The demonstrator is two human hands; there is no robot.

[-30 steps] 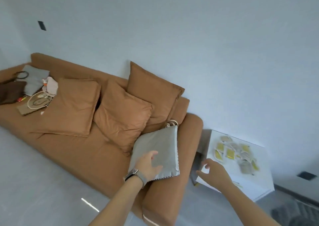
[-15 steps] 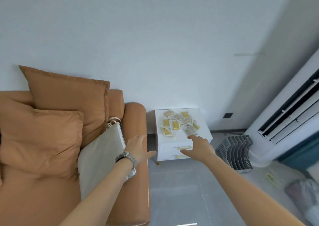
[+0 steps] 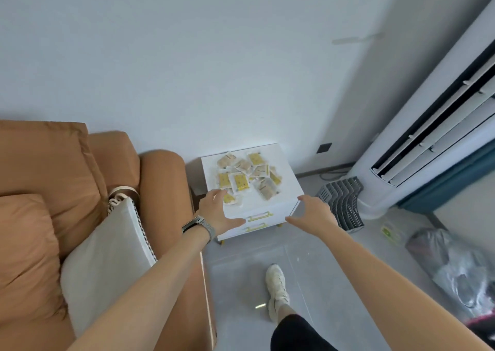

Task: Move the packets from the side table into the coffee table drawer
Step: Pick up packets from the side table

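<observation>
- Packets [image 3: 247,175]: I see a loose heap of small clear-edged sachets, some with bright yellow faces, others tan or beige, overlapping one another on top of the white side table [image 3: 284,190].
- Any print on the packets is too small and blurred for me to read.
- My left hand [image 3: 218,211] reaches over the table's near left corner with fingers spread and relaxed, gripping nothing; its fingertips are right at the nearest yellow packet, though I cannot tell if they touch it. A watch [image 3: 199,226] sits on that wrist.
- My right hand [image 3: 313,215] is held out at the table's near right corner, fingers loose and spread, holding nothing.
- The table front shows two drawers with pale green-gold handles [image 3: 258,216].
- An orange sofa [image 3: 160,179] stands just left of the table, with a grey bag [image 3: 107,251] leaning on its arm.
- A tall white air conditioner [image 3: 434,136] stands at right, a grey rack [image 3: 344,203] beside its base, on a grey tiled floor [image 3: 241,270].
</observation>
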